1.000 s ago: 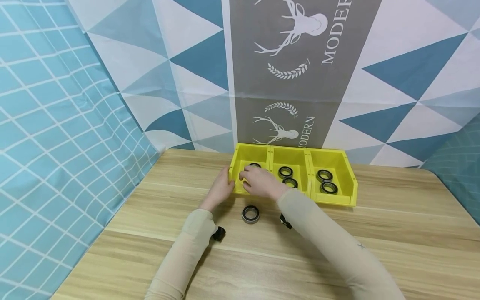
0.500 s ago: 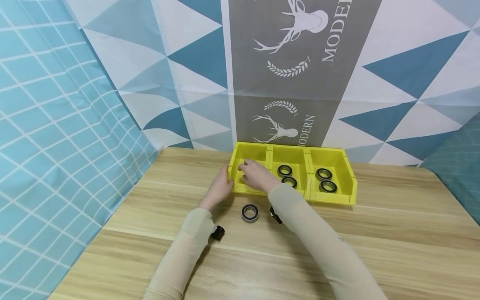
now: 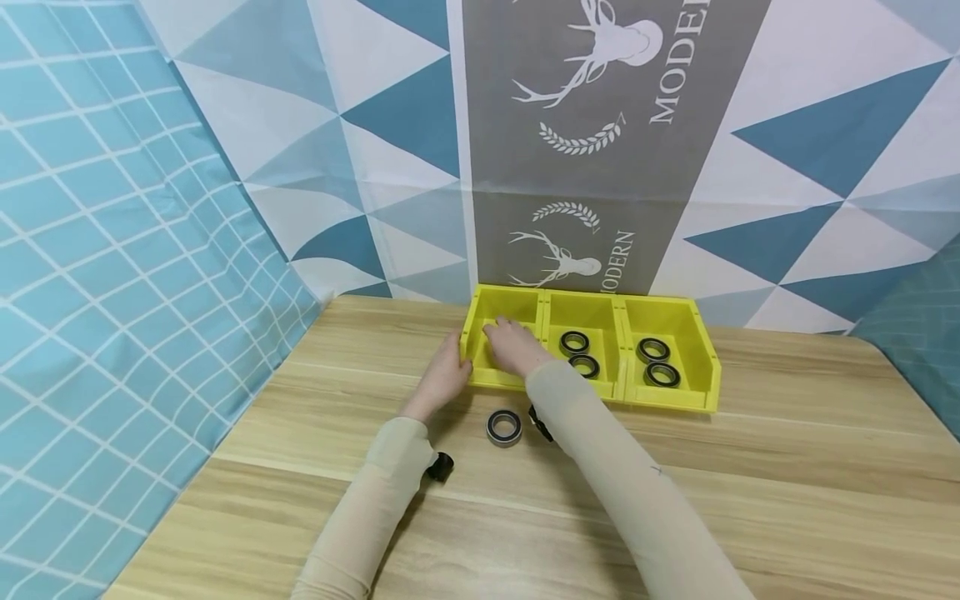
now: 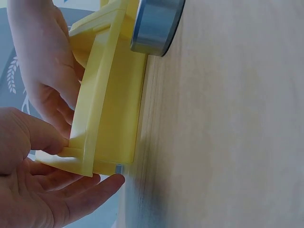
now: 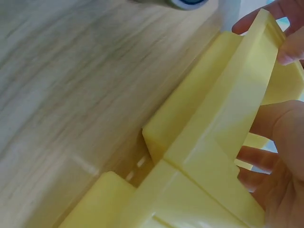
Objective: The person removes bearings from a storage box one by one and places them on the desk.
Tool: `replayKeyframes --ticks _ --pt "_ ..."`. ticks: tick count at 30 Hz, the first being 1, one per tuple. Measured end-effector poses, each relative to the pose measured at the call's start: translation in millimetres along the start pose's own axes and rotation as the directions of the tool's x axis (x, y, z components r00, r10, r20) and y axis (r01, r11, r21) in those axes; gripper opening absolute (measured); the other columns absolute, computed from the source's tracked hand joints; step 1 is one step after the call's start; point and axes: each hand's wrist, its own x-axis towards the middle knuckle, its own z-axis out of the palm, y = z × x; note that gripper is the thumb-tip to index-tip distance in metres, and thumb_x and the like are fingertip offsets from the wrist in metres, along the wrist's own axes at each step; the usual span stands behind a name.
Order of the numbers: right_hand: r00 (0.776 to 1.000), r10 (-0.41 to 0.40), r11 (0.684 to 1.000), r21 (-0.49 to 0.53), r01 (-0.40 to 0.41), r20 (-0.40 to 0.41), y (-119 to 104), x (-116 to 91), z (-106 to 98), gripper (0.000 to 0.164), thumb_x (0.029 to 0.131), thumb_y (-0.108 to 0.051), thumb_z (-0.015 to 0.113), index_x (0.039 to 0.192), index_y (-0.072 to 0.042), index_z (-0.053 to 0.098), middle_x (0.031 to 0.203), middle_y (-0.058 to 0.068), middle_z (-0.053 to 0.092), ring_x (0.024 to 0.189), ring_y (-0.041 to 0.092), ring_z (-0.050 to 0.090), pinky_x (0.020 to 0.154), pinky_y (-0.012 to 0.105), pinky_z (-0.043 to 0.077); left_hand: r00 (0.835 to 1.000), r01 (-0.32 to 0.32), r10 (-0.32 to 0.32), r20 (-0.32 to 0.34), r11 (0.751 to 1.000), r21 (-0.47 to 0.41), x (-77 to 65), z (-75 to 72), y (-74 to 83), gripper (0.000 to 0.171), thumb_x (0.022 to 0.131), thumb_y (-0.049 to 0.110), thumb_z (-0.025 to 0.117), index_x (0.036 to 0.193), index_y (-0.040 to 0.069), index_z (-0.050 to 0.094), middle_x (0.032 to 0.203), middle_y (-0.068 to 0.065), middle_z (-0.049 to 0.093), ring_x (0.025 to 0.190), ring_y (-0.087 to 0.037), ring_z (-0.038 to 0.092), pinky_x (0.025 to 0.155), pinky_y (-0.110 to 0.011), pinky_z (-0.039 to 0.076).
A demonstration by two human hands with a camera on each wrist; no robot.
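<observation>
A yellow three-compartment bin [image 3: 667, 402] stands on the table against the wall. My left hand [image 3: 441, 375] grips its left side wall, thumb inside and fingers outside, as the left wrist view of the hand [image 4: 28, 180] confirms. Down in the left compartment is my right hand [image 3: 513, 346], fingers bent behind the front wall. Its fingertips and whatever lies under them are hidden, even in the right wrist view of that hand [image 5: 285, 147]. A ball bearing [image 3: 504, 443] lies flat on the table just in front of the bin.
Two bearings [image 3: 564, 344] lie in the middle compartment and two more bearings [image 3: 648, 376] in the right one. The patterned wall covering [image 3: 420, 225] rises directly behind the bin. A blue grid curtain [image 3: 112, 333] borders the table's left side.
My right hand has shifted slightly left and deeper into the left compartment. The bearing seen there a second ago is now out of sight. My left hand keeps its grip on the bin.
</observation>
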Motion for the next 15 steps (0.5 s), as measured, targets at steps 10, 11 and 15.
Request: replayKeyframes --ticks 10,11,15 --pt "0.995 0.089 0.996 -0.004 -0.089 0.036 -5.3 -1.0 -5.4 0.041 0.094 -0.006 0.037 0.134 -0.007 0.043 0.134 0.021 0.040 0.124 0.038 0.036 0.097 0.051 0.038 1.000 -0.003 0.003 -0.008 1.000 -0.014 1.3 1.1 -1.3 0.052 0.085 -0.003 0.047 0.135 -0.006 0.030 0.131 -0.024 0.043 0.117 -0.032 0.046 0.100 -0.043 0.037" --pt "0.995 0.095 0.996 -0.008 -0.094 0.038 -5.8 -1.3 -5.5 0.040 0.094 -0.006 0.037 0.134 -0.007 0.043 0.135 0.021 0.039 0.125 0.038 0.035 0.097 0.051 0.038 1.000 -0.005 0.005 -0.008 1.000 -0.012 1.0 0.9 -1.0 0.052 0.085 -0.003 0.047 0.135 -0.006 0.031 0.130 -0.024 0.043 0.116 -0.032 0.047 0.100 -0.043 0.038" --pt "0.993 0.101 0.993 -0.067 -0.097 0.057 -7.4 -2.6 -5.2 0.039 0.096 -0.008 0.035 0.135 -0.007 0.042 0.138 0.020 0.036 0.127 0.040 0.032 0.096 0.049 0.040 1.000 -0.012 0.012 -0.005 1.000 -0.008 0.6 0.6 -0.1 0.052 0.086 -0.004 0.047 0.135 -0.007 0.030 0.129 -0.024 0.043 0.114 -0.032 0.048 0.099 -0.044 0.039"
